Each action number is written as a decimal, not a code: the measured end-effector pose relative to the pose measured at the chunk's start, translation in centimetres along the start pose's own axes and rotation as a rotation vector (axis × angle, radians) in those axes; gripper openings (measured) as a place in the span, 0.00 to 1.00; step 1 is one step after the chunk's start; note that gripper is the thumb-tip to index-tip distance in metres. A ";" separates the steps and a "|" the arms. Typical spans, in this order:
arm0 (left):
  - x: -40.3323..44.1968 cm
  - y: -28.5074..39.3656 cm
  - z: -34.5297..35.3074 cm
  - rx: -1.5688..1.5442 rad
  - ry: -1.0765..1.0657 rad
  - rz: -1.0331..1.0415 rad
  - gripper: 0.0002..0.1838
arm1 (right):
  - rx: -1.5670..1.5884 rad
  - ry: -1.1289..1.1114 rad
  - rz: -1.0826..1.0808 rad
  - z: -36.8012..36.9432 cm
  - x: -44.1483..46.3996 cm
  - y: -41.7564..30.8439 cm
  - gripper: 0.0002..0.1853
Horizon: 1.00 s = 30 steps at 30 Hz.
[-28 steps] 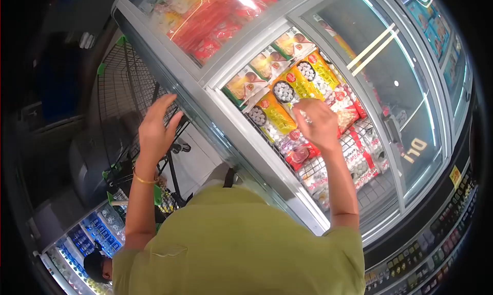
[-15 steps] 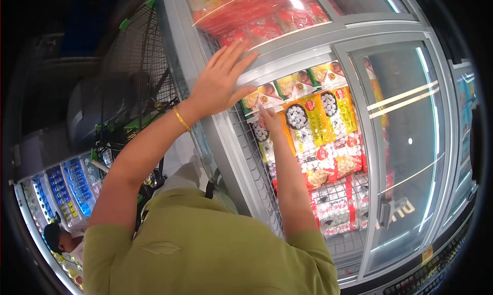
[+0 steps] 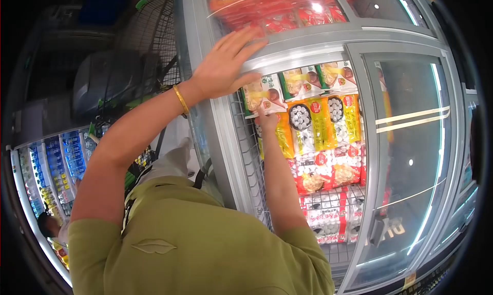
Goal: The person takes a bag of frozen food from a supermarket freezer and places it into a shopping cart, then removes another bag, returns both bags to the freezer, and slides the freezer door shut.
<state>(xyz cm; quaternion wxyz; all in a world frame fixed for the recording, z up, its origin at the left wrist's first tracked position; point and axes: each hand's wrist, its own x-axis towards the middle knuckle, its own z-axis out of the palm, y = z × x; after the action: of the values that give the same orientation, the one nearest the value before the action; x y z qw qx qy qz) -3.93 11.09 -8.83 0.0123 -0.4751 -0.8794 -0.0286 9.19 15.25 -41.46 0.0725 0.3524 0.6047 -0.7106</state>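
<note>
My left hand [image 3: 224, 64], with a gold bangle [image 3: 181, 100] on the wrist, lies with fingers stretched over the grey frame [image 3: 303, 44] of a chest freezer. Its thumb reaches across the upper corner of a white-and-green food packet [image 3: 267, 93]. Down inside the freezer, my right hand [image 3: 267, 120] is closed at that packet's lower edge; the fingertips are partly hidden. Two similar packets [image 3: 300, 82] lie to its right. Below them are yellow bags [image 3: 316, 121] picturing white balls in a dark bowl.
Red-and-white bags [image 3: 323, 166] and white packs [image 3: 328, 213] fill the lower freezer, beside a wire basket wall [image 3: 245, 146]. A sliding glass lid [image 3: 405, 156] covers the right side. Left stand a wire shopping cart [image 3: 156, 33] and lit shelves [image 3: 56, 166] with a person [image 3: 50, 225].
The view has shifted a little. My right hand is at the near packet's lower edge, and more of that packet's front shows. My left hand stays on the frame.
</note>
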 end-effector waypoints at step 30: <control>0.0 -0.6 -0.1 -0.016 -0.001 -0.024 0.35 | -1.465 -0.384 -0.555 2.8 4.5 -9.5 0.45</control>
<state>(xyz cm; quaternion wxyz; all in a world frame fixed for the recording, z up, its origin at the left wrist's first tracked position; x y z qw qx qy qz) -4.42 10.73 -8.73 0.0076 -0.4647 -0.8847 -0.0354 -0.36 16.59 -36.40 0.2087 -0.0757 0.9594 -0.1737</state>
